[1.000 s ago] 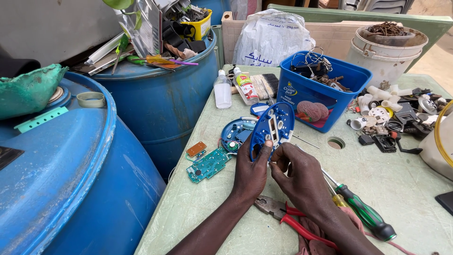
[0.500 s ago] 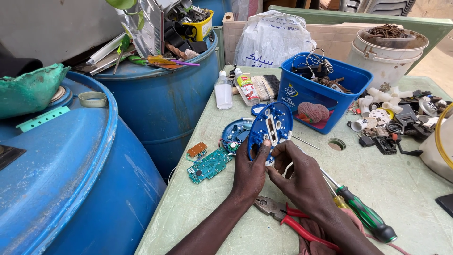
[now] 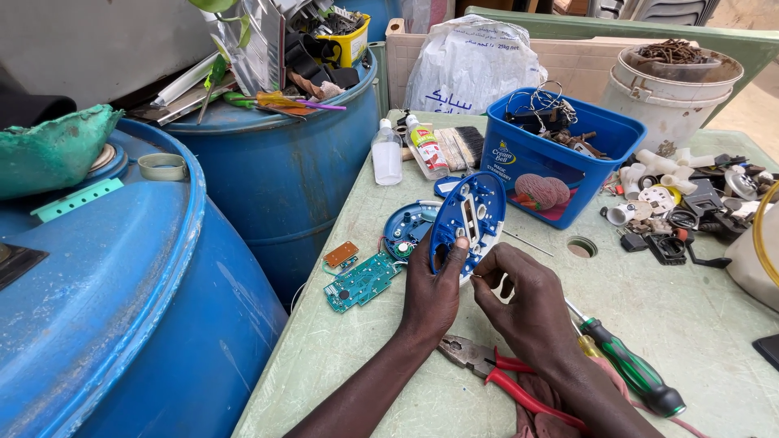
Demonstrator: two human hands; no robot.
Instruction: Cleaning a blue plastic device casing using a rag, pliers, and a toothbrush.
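Tilted slightly leftward now, blue oval casing (image 3: 469, 217) stays clamped in both hands' fingers (image 3: 459, 243).

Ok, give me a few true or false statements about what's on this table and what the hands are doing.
1. The left hand holds a blue oval plastic shell upright. True.
2. The green circuit board lies inside the blue tub. False: it lies on the table, left of the hands.
3. The red-handled pliers lie on the table under the wrists. True.
4. The right hand holds the green-handled screwdriver. False: it lies on the table.
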